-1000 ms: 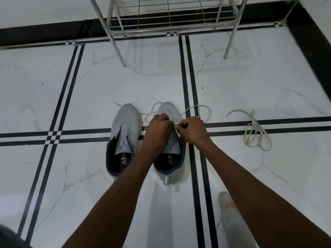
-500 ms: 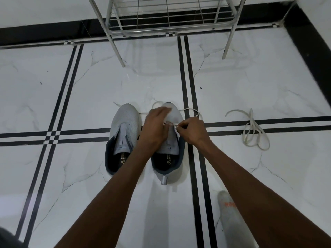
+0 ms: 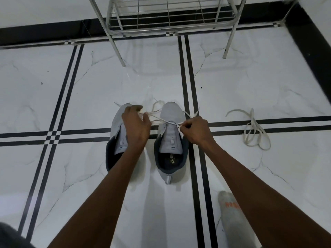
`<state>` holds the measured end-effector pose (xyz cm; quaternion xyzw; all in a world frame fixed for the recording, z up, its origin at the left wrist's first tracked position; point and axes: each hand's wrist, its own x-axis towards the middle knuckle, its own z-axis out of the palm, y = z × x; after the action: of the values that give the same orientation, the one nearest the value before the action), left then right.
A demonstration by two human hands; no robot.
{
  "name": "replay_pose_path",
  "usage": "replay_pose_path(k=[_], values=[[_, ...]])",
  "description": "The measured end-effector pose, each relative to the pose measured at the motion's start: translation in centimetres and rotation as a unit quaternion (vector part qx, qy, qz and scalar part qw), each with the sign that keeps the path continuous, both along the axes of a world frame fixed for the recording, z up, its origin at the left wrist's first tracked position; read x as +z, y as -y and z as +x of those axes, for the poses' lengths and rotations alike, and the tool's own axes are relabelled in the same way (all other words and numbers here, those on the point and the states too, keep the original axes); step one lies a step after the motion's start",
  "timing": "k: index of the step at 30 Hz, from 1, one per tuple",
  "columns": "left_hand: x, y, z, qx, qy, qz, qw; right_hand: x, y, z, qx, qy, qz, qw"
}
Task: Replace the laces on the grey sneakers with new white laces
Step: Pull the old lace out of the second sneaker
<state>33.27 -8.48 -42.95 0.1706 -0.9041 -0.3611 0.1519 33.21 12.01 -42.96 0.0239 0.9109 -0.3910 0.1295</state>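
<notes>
Two grey sneakers stand side by side on the marble floor, toes pointing away from me. The right sneaker has a white lace threaded through its front eyelets. My left hand hovers over the left sneaker and pinches one end of that lace, drawn out taut to the left. My right hand pinches the other end at the right edge of the right sneaker. The left sneaker shows no lace; my left forearm covers part of it.
A loose bundle of lace lies on the floor to the right. A metal wire rack stands on legs at the back. My socked foot rests at the lower right. A black skirting runs along the walls.
My left hand has moved left from the right sneaker to above the left one, pulling the lace through and out taut. My right hand has stayed at the sneaker's right side.
</notes>
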Motion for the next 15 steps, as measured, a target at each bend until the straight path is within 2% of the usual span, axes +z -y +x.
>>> replay_pose_path(k=[2,5,6,10,11,12,13,14,15], values=[[-0.1,-1.8,0.1,-0.139,-0.051,-0.075,0.986,0.1,0.2,0.1,0.002,-0.001,-0.002,1.0],[-1.6,-4.0,0.0,-0.311,0.013,-0.156,0.937,0.2,0.4,0.0,0.015,0.002,0.013,1.0],[-2.1,-4.0,-0.1,-0.328,0.025,-0.182,0.927,0.2,0.4,-0.1,0.018,0.003,0.014,1.0],[-2.6,-4.2,-0.5,-0.318,0.066,-0.223,0.919,-0.2,0.3,0.1,0.01,0.005,0.019,1.0],[-2.4,-4.1,-0.4,-0.293,0.054,-0.215,0.93,-0.3,0.2,0.1,0.002,0.003,0.018,1.0],[-2.1,-3.6,-0.3,-0.228,0.036,-0.178,0.957,-0.3,0.1,0.1,-0.003,0.0,0.014,1.0],[-1.8,-2.9,-0.3,-0.117,0.016,-0.112,0.987,-0.2,0.0,0.0,-0.004,-0.001,0.013,1.0],[-1.3,-1.7,-0.4,0.011,0.008,-0.035,0.999,-0.2,-0.2,0.0,-0.002,0.0,0.013,1.0],[-1.0,-0.4,-0.5,0.113,0.012,0.035,0.993,-0.2,-0.4,0.0,-0.002,0.002,0.014,1.0]])
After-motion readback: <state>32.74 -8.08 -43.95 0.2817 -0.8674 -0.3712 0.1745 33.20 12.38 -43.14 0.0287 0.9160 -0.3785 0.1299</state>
